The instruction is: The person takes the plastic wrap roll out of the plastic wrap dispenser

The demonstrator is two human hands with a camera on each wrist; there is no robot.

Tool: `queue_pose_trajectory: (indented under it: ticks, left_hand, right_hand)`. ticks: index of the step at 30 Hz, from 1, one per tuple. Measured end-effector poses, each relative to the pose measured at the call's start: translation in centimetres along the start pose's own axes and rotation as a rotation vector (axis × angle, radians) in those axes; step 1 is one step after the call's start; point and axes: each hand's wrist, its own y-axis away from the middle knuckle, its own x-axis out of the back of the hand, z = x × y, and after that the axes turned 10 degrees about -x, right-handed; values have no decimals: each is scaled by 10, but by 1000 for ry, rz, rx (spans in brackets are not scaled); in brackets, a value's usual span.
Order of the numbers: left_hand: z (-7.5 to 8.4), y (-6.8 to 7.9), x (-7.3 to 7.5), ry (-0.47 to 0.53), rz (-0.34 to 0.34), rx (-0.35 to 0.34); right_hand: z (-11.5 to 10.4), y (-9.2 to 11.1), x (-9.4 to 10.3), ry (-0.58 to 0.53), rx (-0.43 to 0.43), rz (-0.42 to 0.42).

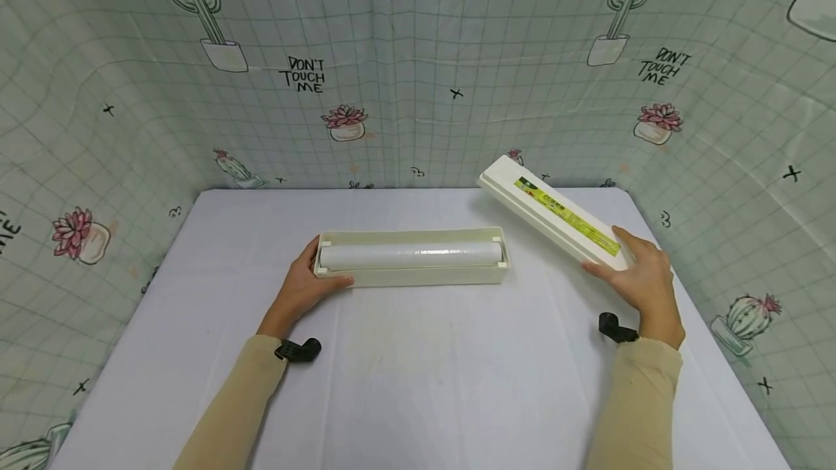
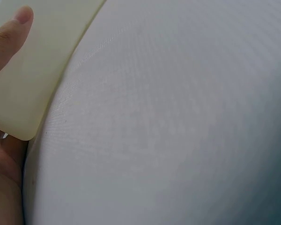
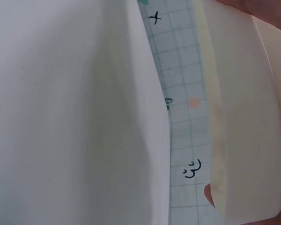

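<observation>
A long cream box [image 1: 418, 278] sits lengthwise on the table, its top uncovered. Inside lies a white, shiny roll that looks like cling film [image 1: 411, 255]. My left hand [image 1: 305, 289] grips the box's left end, thumb on the front wall; the left wrist view shows that thumb pressed flat against the box wall [image 2: 42, 70]. At the right, my right hand [image 1: 645, 281] holds the box's white lid [image 1: 538, 213] by its near end, above the table and slanted toward the back left. A yellow-green label [image 1: 568, 216] runs along the lid. In the right wrist view the lid's side [image 3: 248, 117] shows, with fingers partly hidden.
A white cloth covers the table [image 1: 405, 383]. Behind it and on both sides hangs a checked curtain [image 1: 418, 56] printed with cacti. Each wrist wears a black strap camera, the left one [image 1: 300, 351] and the right one [image 1: 615, 328].
</observation>
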Motion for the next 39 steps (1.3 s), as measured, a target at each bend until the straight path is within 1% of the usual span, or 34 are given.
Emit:
queue_pose_trajectory:
  ticks: [4, 8, 11, 16, 21, 25, 28, 29, 32, 39]
  left_hand:
    - [-1, 1, 0, -4, 1, 1]
    - [14, 5, 0, 11, -9, -11]
    - [30, 8, 1, 15, -15, -8]
    - [36, 10, 0, 12, -13, -2]
    - [30, 9, 0, 16, -14, -12]
    - [14, 5, -1, 21, -7, -21]
    - [0, 1, -1, 16, 1, -19]
    - [-3, 0, 0, 12, 2, -19]
    - [-7, -1, 0, 5, 5, -15]
    - [-8, -2, -1, 12, 20, -3]
  right_hand:
    - [4, 1, -1, 3, 2, 3]
    - [9, 2, -1, 0, 8, 11]
    - [11, 2, 0, -1, 5, 8]
    - [13, 3, 1, 3, 0, 1]
    - [16, 4, 2, 8, 19, 19]
    - [20, 3, 2, 7, 33, 36]
    - [23, 2, 3, 18, 14, 22]
    - [24, 2, 3, 22, 5, 16]
    - [25, 2, 4, 31, -19, -1]
    - [26, 2, 8, 48, -61, -31]
